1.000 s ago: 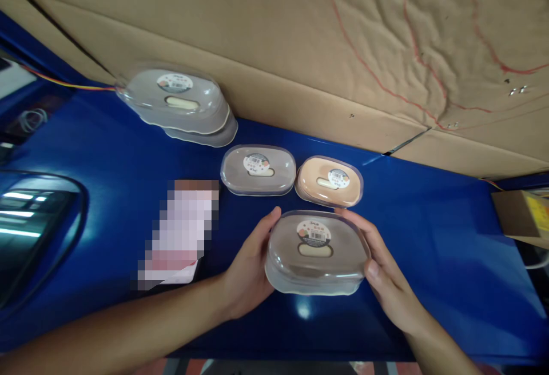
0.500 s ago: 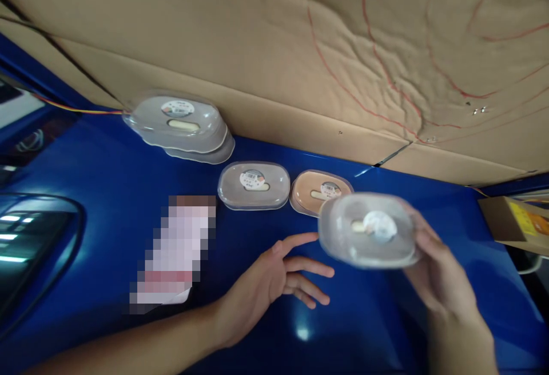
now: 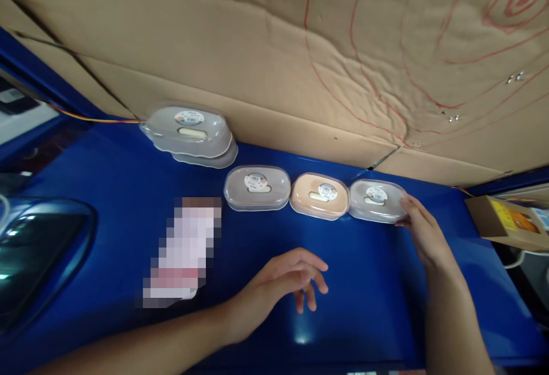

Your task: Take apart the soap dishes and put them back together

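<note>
One gray box (image 3: 372, 206) lies just left of our right hand (image 3: 422, 229), at the right end of a row of three on the blue table (image 3: 364, 283). Its long axis runs roughly side to side, along the row, so we meet it at its short, rounded end. There our right fingers bend around it and appear to have hold of it, spread only about as wide as that end. The far end comes up to the peach box (image 3: 319, 198); we cannot tell whether they touch. Our left hand (image 3: 285, 280) is well apart from both, nearer our body, fingers loosely bent and nothing in them.
</note>
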Available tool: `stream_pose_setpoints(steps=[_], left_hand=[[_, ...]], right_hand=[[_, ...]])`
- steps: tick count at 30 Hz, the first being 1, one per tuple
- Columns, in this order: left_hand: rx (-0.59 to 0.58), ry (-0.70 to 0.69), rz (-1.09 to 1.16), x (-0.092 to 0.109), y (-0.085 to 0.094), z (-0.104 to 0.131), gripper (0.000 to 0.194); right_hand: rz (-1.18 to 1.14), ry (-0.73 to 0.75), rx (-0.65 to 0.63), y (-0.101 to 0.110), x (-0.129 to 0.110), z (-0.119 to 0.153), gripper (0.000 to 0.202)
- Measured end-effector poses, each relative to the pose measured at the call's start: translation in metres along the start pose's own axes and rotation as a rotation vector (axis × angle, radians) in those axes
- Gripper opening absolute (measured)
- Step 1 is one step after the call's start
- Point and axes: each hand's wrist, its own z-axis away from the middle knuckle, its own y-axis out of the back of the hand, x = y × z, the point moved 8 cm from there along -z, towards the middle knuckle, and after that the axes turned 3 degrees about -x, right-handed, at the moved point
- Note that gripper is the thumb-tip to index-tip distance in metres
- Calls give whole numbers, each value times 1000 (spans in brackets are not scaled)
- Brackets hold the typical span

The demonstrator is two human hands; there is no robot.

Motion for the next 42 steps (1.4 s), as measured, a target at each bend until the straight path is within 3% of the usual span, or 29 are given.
stream_pose_setpoints(steps=[7, 9, 11, 13, 15, 18, 21, 24, 27, 29, 34, 39, 42], left_hand=[[146, -49, -225, 12, 11, 0, 32], [226, -170, -462, 30, 17, 3, 28], [306, -343, -756, 54, 17, 9, 20], [394, -503, -1042, 73, 16, 15, 16], [510, -595, -1333, 86, 16, 19, 25], [715, -566, -1756, 92, 20, 18, 44], [825, -410, -1968, 91, 30, 14, 55], [815, -322, -2038, 89, 30, 13, 56], [757, -320, -2073, 83, 19, 14, 49], [676, -362, -2094, 74, 8, 14, 45], [463, -542, -2056, 52, -13, 17, 44], [363, -617, -1792, 54, -16, 23, 50], [431, -602, -1570, 60, -6, 28, 51]], right_hand=[[277, 87, 81, 14, 0, -1, 50], [329, 148, 177, 17, -12, 7, 48], [374, 364, 274, 10, -38, 25, 42], [418, 699, 231, -19, -70, 55, 32], [447, 905, -14, -64, -88, 85, 21], [536, 1028, -351, -124, -96, 120, 22], [644, 995, -441, -150, -91, 126, 35], [688, 871, -416, -150, -81, 113, 49], [652, 800, -424, -144, -74, 107, 52], [588, 786, -460, -142, -75, 110, 57], [470, 805, -581, -149, -77, 127, 104], [407, 766, -488, -141, -69, 118, 83], [362, 706, -492, -137, -64, 112, 76]])
